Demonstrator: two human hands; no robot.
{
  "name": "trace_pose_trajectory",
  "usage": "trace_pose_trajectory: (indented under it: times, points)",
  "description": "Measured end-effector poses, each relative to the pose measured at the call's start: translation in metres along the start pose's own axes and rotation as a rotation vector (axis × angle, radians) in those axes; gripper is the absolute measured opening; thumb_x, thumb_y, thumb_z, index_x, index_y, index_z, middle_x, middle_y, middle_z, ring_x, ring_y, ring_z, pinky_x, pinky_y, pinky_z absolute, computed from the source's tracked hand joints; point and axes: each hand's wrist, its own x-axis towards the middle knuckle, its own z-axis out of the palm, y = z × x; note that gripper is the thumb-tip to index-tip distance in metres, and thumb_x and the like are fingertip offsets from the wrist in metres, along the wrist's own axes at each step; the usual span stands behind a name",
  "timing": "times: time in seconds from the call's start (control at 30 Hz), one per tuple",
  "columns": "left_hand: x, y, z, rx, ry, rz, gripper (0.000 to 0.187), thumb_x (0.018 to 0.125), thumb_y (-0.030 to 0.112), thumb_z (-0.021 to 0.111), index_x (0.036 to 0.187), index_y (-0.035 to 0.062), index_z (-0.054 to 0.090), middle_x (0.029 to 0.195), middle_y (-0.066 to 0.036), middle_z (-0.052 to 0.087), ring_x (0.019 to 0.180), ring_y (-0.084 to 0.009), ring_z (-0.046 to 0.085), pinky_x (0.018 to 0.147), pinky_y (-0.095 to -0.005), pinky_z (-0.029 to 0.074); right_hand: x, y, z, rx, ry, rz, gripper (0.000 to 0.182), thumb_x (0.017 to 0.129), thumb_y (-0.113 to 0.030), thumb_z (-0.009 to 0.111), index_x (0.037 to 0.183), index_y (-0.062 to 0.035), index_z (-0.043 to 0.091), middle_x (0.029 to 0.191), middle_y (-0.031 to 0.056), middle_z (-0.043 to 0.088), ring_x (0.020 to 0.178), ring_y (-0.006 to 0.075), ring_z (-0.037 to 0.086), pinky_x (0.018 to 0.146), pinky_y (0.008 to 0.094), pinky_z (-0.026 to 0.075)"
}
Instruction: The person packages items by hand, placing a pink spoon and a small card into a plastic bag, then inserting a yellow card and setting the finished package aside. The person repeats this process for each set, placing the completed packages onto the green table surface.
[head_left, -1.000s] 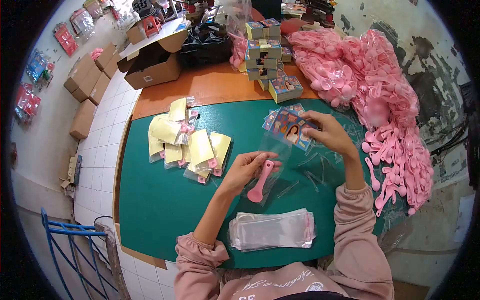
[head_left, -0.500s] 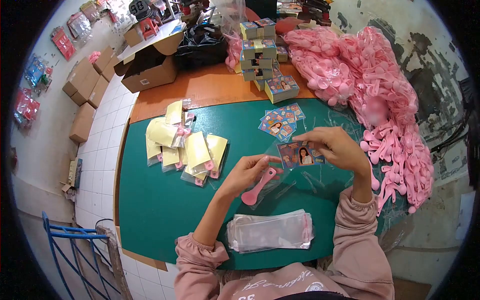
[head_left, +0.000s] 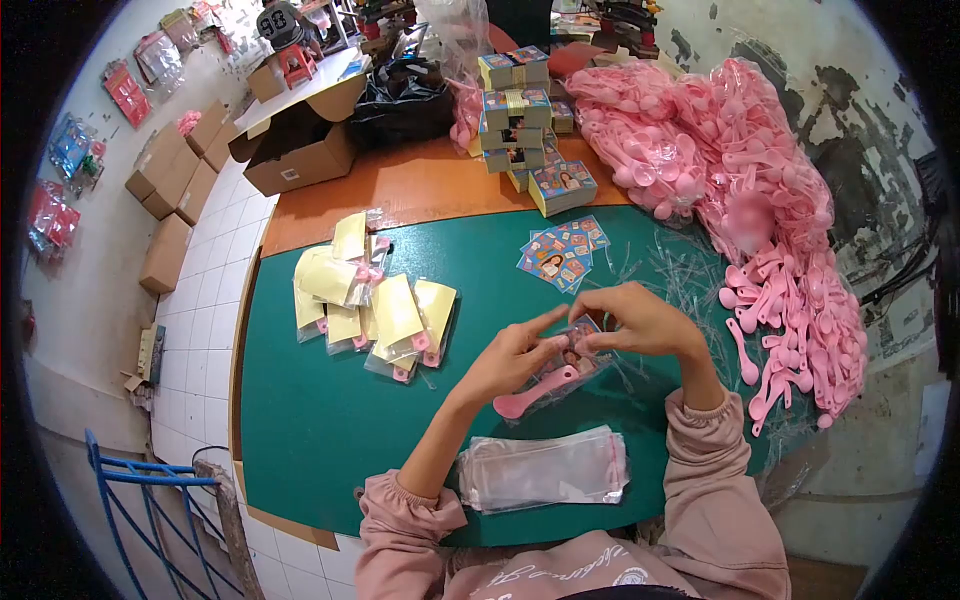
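Observation:
My left hand (head_left: 512, 362) pinches a clear plastic bag (head_left: 548, 402), its thumb and index finger reaching toward my right hand. A pink spoon (head_left: 535, 392) lies slanted along the bag, bowl toward the lower left. Between both hands is a printed card (head_left: 574, 356), mostly overlapped by the bag and partly behind my fingers. My right hand (head_left: 640, 320) curls its fingers and thumb round the card's upper right end. Below the hands sits a stack of clear bags (head_left: 545, 472). Just beyond them, several blue printed cards (head_left: 562, 252) are fanned out.
Packed bags with cream backs (head_left: 395, 308) lie in a pile at left on the green table mat (head_left: 300, 420). Bundled card stacks (head_left: 515, 110) rise at the back. Loose pink spoons (head_left: 780, 330) and a bulging bag of spoons (head_left: 740, 130) occupy the right side. An open carton (head_left: 300, 160) stands back left.
The card has moved left and down from beside the bag to overlap it. My right hand has come closer to my left, and the spoon now lies flatter.

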Motion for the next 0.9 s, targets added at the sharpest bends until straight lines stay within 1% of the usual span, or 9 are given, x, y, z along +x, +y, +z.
trace_pose_trajectory:
  times: [0.07,0.13,0.17,0.23,0.37,0.57,0.73,0.83,0.9]
  points:
    - [-0.004,0.008,-0.005,0.171,0.071,-0.061,0.055,0.088,0.027,0.051,0.134,0.0036,0.030,0.066,-0.006,0.055,0.057,-0.0087,0.044,0.054,-0.0283,0.040,-0.001,0.009,0.007,0.014,0.043,-0.079,0.020,0.074,-0.016,0.062,0.090,-0.0028,0.061,0.076,0.0139,0.062,0.066,0.0284,0.059,0.060,0.0327,0.045]
    - [-0.007,0.011,-0.003,0.249,0.073,-0.035,0.059,0.088,0.027,0.052,0.135,0.0035,0.025,0.066,-0.007,0.056,0.056,-0.0094,0.045,0.055,-0.0291,0.041,-0.003,0.015,0.015,0.223,-0.024,0.029,0.020,0.072,-0.016,0.065,0.084,-0.0014,0.059,0.070,0.0121,0.060,0.061,0.0178,0.057,0.057,0.0296,0.043]
    - [-0.008,0.012,-0.003,0.327,0.070,-0.011,0.063,0.087,0.027,0.053,0.137,0.0034,0.021,0.066,-0.007,0.057,0.056,-0.0100,0.047,0.056,-0.0299,0.042,-0.004,0.020,0.021,0.223,-0.025,0.027,0.020,0.072,-0.016,0.065,0.084,-0.0014,0.059,0.070,0.0121,0.060,0.061,0.0178,0.057,0.057,0.0296,0.043]
    - [-0.012,0.009,-0.012,0.232,-0.024,-0.045,0.062,0.086,0.024,0.055,0.136,0.0036,0.023,0.067,-0.007,0.057,0.058,-0.0101,0.049,0.058,-0.0288,0.043,-0.005,0.030,0.030,0.371,0.104,0.221,0.020,0.071,-0.017,0.067,0.079,-0.0005,0.058,0.060,0.0057,0.055,0.058,0.0080,0.049,0.052,0.0262,0.040]
    - [-0.021,0.002,-0.041,0.047,-0.170,0.016,0.057,0.082,0.013,0.060,0.132,0.0064,0.032,0.072,-0.003,0.055,0.068,-0.0088,0.052,0.064,-0.0243,0.044,-0.010,0.027,0.024,0.360,0.228,0.346,0.018,0.071,-0.014,0.069,0.076,-0.0009,0.058,0.057,-0.0009,0.050,0.058,0.0048,0.044,0.051,0.0237,0.036]
    - [-0.034,-0.002,-0.034,-0.133,-0.023,-0.056,0.058,0.080,0.007,0.062,0.131,0.0099,0.033,0.080,-0.003,0.054,0.075,-0.0078,0.051,0.066,-0.0209,0.042,-0.017,0.034,0.027,0.571,0.070,0.307,0.016,0.069,-0.009,0.070,0.073,-0.0025,0.056,0.064,-0.0020,0.051,0.062,0.0047,0.046,0.055,0.0214,0.037]
    - [-0.043,-0.007,-0.025,-0.224,0.078,-0.043,0.060,0.078,0.006,0.064,0.130,0.0104,0.034,0.086,-0.005,0.055,0.083,-0.0094,0.054,0.074,-0.0220,0.046,-0.015,0.032,0.035,0.757,0.280,0.360,0.014,0.070,-0.007,0.069,0.076,0.0002,0.058,0.069,0.0006,0.056,0.066,0.0058,0.051,0.058,0.0212,0.041]
    - [-0.042,-0.012,-0.022,-0.231,0.150,-0.086,0.060,0.078,0.006,0.064,0.129,0.0099,0.034,0.089,-0.007,0.056,0.086,-0.0126,0.056,0.078,-0.0245,0.048,-0.018,0.019,0.034,0.776,0.258,0.392,0.013,0.069,-0.004,0.068,0.076,0.0014,0.058,0.070,0.0012,0.058,0.067,0.0069,0.053,0.058,0.0220,0.042]
    - [-0.040,-0.022,-0.014,-0.031,0.375,0.033,0.056,0.078,0.007,0.064,0.126,0.0087,0.037,0.094,-0.011,0.058,0.088,-0.0172,0.058,0.077,-0.0266,0.048,-0.021,0.026,0.035,0.701,0.303,0.400,0.014,0.069,-0.004,0.068,0.077,0.0023,0.059,0.071,0.0029,0.059,0.068,0.0084,0.054,0.059,0.0223,0.042]
